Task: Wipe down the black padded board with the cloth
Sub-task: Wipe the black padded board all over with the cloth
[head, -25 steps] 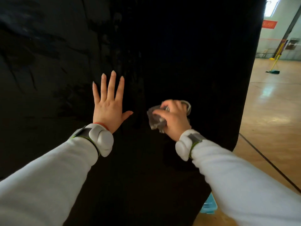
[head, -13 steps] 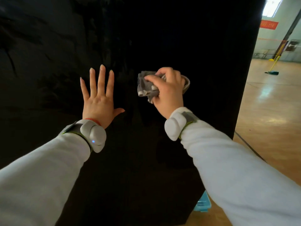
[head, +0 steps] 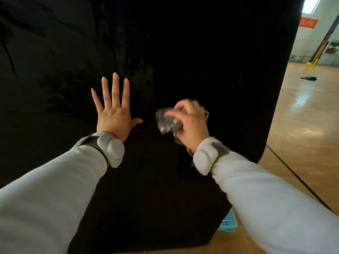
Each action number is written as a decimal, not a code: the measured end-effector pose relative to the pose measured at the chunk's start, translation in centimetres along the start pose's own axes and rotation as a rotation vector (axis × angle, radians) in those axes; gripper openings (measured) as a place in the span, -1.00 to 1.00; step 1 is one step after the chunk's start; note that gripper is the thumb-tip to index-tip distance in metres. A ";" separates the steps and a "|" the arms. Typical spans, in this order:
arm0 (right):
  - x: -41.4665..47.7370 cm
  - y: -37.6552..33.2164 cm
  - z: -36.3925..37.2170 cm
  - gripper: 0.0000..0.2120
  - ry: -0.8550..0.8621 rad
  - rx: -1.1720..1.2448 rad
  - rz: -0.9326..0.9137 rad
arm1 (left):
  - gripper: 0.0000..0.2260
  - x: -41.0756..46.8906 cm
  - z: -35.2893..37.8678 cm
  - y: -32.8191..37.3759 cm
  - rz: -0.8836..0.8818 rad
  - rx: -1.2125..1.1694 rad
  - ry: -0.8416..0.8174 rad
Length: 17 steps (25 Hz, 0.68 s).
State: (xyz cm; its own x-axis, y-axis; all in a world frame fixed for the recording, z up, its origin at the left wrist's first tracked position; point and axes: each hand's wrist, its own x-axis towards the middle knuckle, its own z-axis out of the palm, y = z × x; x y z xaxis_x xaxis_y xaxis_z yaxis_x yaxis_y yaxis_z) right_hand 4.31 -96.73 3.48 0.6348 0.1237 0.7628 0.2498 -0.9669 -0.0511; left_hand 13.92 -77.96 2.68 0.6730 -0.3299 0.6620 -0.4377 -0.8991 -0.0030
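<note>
Cloth is being squeezed in the right hand near the middle of the board; left hand is pressing flat, fingers straight; bunched up, it risks missing spots

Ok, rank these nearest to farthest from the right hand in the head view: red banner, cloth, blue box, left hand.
1. Cloth: gripped in the right hand itself.
2. Left hand: flat on the black board, to its left.
3. Blue box: on the floor below, at the board's corner.
4. Red banner: far wall, upper right.
</note>
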 end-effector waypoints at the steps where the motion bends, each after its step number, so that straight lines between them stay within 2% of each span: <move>1: 1.6 -0.2 -1.2 -0.65 0.109 0.000 0.041 | 0.00 0.1 0.0 -0.1 0.010 -0.007 0.005; 3: 4.8 -0.1 -3.0 -0.58 0.252 -0.016 0.084 | 0.00 0.0 0.1 -0.2 0.026 0.000 0.024; 5: 6.2 -0.1 -2.5 -0.60 0.269 -0.071 0.090 | 0.00 -0.2 0.4 -0.7 0.042 0.012 0.035; 11: 2.1 0.1 1.8 -0.69 0.194 -0.095 0.105 | -0.02 -0.1 0.6 -0.7 0.079 -0.045 0.076; 14: 0.1 0.5 2.8 -0.64 0.126 -0.103 0.063 | -0.07 -2.2 2.1 -1.3 0.154 -0.083 0.090; 17: -3.7 0.6 5.1 -0.57 0.003 -0.104 0.073 | -0.04 -4.5 4.2 -2.0 0.225 -0.025 0.031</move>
State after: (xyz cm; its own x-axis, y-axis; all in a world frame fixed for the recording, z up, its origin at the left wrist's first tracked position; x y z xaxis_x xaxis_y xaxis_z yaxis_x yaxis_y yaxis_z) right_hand 5.86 -96.68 -2.61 0.6463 0.0515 0.7613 0.1253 -0.9913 -0.0394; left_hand 14.27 -75.92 -3.50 0.5387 -0.5117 0.6693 -0.5894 -0.7966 -0.1346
